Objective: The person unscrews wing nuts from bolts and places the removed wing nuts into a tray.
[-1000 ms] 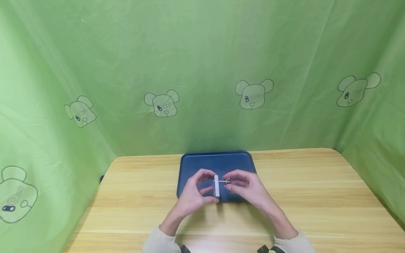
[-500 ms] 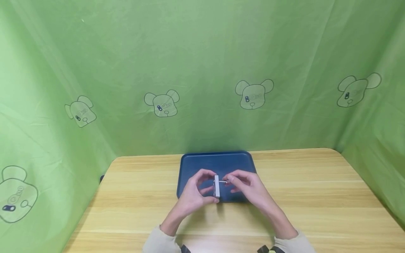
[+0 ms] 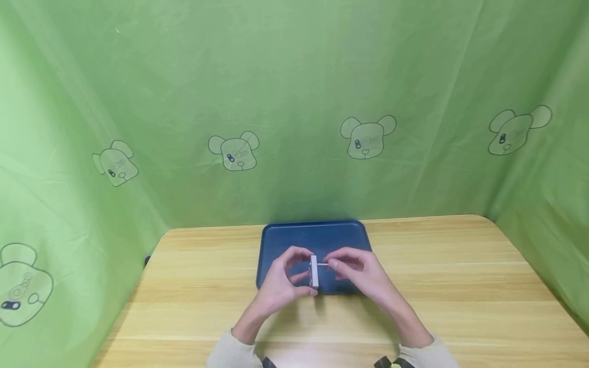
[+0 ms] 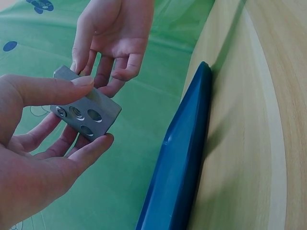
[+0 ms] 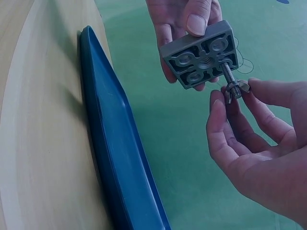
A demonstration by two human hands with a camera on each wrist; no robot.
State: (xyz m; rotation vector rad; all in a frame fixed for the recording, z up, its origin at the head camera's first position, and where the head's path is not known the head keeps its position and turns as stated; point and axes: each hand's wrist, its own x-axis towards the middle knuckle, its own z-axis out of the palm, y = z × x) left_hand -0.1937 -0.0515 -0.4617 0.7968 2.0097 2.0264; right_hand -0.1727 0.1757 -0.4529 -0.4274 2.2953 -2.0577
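A grey square block (image 5: 201, 52) with several round holes is held on edge over the tray. My left hand (image 3: 282, 283) grips it by opposite edges, thumb on one and fingers on the other. In the left wrist view, the smooth face of the block (image 4: 91, 112) shows its holes. From the recessed face a threaded bolt (image 5: 228, 72) sticks out toward my right hand (image 3: 365, 273). Near the bolt's free end sits a wing nut (image 5: 244, 86), its wings pinched between my right thumb and fingers. The head view shows the nut mostly hidden by those fingers.
A blue tray (image 3: 317, 235) lies beneath the hands, toward the back of the light wooden table (image 3: 442, 276). Green cloth (image 3: 294, 102) printed with bear heads hangs behind the table and at both sides.
My right thumb has moved up and closed against the fingers over the wing nut, covering it in the head view. The left hand and the block have stayed nearly still.
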